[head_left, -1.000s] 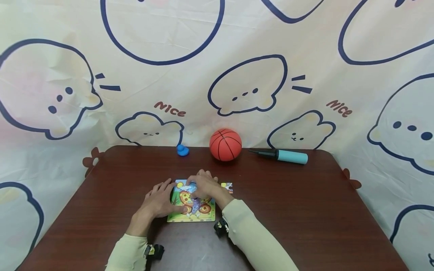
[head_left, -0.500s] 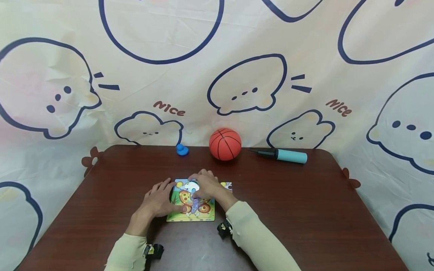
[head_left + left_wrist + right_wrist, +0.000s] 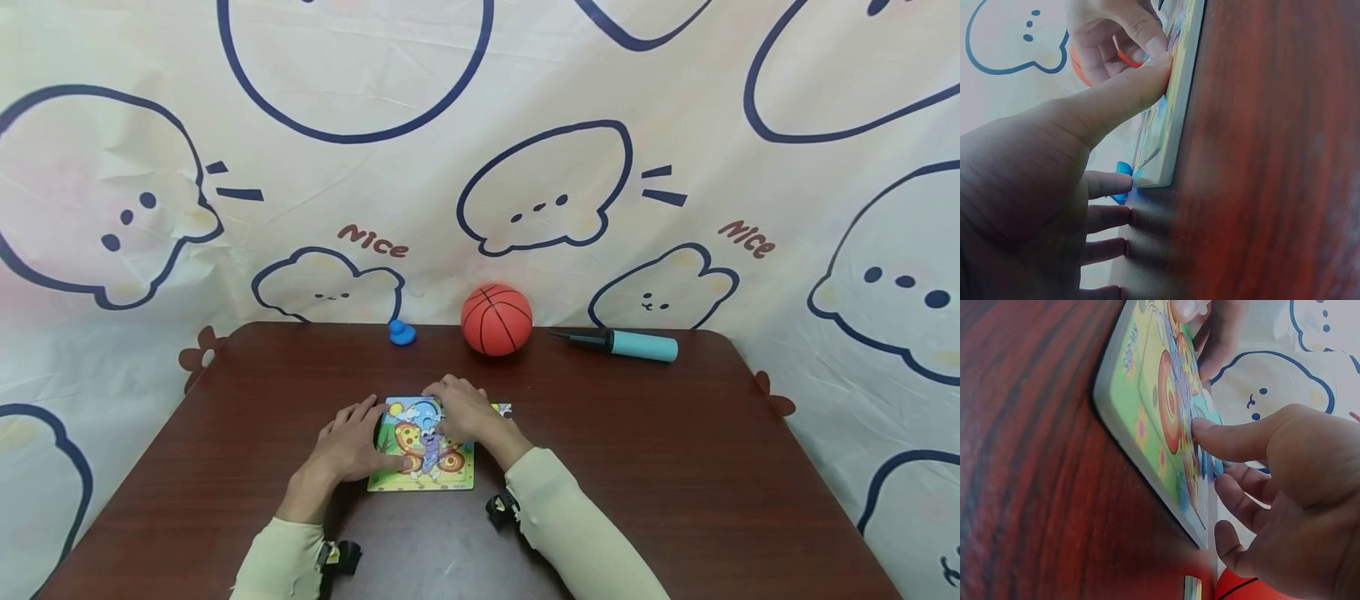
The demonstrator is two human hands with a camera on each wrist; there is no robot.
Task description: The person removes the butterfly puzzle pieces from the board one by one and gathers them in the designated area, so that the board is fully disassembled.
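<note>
A jigsaw puzzle (image 3: 427,462) with a cartoon butterfly lies on the table, in the middle of the head view. At its left side is my left hand (image 3: 347,444); the thumb lies over the picture and the straight, spread fingers reach along the left edge to the tabletop. My right hand (image 3: 468,414) is over the puzzle's upper right part. In the right wrist view its thumb (image 3: 1235,439) comes down at the picture while the other fingers stay loosely bent, with nothing seen between them. A loose puzzle piece (image 3: 505,409) lies just right of the board, partly behind the right hand.
Along the table's (image 3: 675,467) far edge stand a small blue rubber duck (image 3: 402,333), a red toy basketball (image 3: 497,320) and a light blue hand pump (image 3: 643,345). A cartoon-printed cloth (image 3: 427,192) hangs behind the table.
My right hand has shifted slightly right, uncovering more of the puzzle's top. A pale glare there half a second ago has gone, and blue picture shows. The left hand stays in place.
</note>
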